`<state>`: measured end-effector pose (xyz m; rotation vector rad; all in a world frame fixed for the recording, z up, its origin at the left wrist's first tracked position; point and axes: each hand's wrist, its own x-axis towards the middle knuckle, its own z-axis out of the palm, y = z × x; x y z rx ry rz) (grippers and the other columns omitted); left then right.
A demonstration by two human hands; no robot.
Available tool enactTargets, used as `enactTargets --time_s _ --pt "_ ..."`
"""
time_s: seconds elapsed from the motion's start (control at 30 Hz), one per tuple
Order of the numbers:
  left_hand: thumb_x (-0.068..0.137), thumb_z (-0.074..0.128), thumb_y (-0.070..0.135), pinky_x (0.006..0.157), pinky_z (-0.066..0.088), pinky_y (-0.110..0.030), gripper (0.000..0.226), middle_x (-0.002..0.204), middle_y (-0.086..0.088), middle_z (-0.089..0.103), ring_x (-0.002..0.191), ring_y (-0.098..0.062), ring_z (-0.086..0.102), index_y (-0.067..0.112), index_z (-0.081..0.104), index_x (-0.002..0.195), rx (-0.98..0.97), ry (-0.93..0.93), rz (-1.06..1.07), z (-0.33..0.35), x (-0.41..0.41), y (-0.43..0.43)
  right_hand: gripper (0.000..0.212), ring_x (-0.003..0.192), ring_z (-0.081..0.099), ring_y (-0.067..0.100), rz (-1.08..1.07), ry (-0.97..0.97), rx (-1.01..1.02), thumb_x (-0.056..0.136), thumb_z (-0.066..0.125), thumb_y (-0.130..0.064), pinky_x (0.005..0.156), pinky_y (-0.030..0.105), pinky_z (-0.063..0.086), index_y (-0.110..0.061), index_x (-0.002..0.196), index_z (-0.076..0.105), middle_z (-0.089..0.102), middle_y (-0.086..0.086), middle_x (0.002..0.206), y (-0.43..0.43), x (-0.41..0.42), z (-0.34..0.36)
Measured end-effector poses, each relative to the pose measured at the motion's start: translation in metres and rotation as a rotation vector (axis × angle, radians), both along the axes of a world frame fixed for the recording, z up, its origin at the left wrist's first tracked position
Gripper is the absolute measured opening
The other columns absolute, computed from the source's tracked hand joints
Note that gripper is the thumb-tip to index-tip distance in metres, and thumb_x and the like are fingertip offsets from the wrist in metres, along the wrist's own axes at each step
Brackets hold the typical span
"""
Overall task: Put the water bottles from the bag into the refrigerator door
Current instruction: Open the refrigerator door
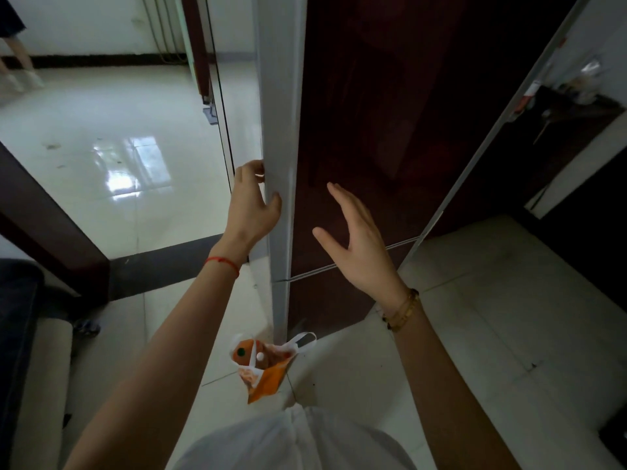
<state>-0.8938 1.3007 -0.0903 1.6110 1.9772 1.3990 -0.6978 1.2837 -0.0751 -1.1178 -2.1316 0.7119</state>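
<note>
A tall refrigerator with a dark red glossy door (390, 113) and a grey side edge (280, 130) stands in front of me, its door closed. My left hand (252, 201) curls around that grey edge, fingers hooked behind it. My right hand (353, 239) hovers open and flat in front of the dark door, holding nothing. On the floor at the fridge's foot sits an orange and white bag (266, 366) with white handles; a white bottle cap (260, 356) shows inside it. The bottles themselves are mostly hidden.
White glossy floor tiles (118, 147) stretch to the left through a dark-framed doorway (51, 232). Another person's legs (17, 62) stand at the far upper left. A dark sofa edge (17, 334) lies at the left, and a dark table (576, 106) sits behind at the right.
</note>
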Motion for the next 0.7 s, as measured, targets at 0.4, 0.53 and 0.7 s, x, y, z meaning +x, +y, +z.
enactTargets --time_s 0.4,0.53,0.7 --pt "0.083 0.067 0.019 0.089 0.048 -0.021 0.033 0.111 -0.002 0.057 0.102 -0.01 0.055 0.01 0.055 0.112 0.198 0.082 -0.335 0.001 0.045 -0.064 0.078 0.145 0.028 0.015 -0.261 0.192 0.089 0.09 0.059 -0.039 0.115 0.028 0.03 -0.022 0.153 0.017 0.021 0.002 0.156 -0.045 0.004 -0.009" --pt "0.081 0.069 0.018 0.097 0.042 -0.025 0.038 0.12 -0.006 0.053 0.114 -0.018 0.049 0.01 0.059 0.116 0.333 0.147 -0.424 0.009 0.066 -0.076 0.078 0.141 0.035 0.012 -0.359 0.289 0.128 0.088 0.062 -0.038 0.111 0.009 0.029 -0.014 0.151 0.023 0.029 0.003 0.153 -0.067 0.02 -0.016" --pt "0.082 0.067 0.01 0.097 0.036 -0.021 0.028 0.113 -0.013 0.061 0.111 -0.016 0.049 0.006 0.067 0.11 0.487 0.242 -0.522 0.006 0.087 -0.076 0.079 0.137 0.038 0.011 -0.535 0.309 0.16 0.083 0.061 -0.046 0.11 0.018 0.036 -0.014 0.148 0.03 0.033 0.001 0.15 -0.088 0.038 -0.008"
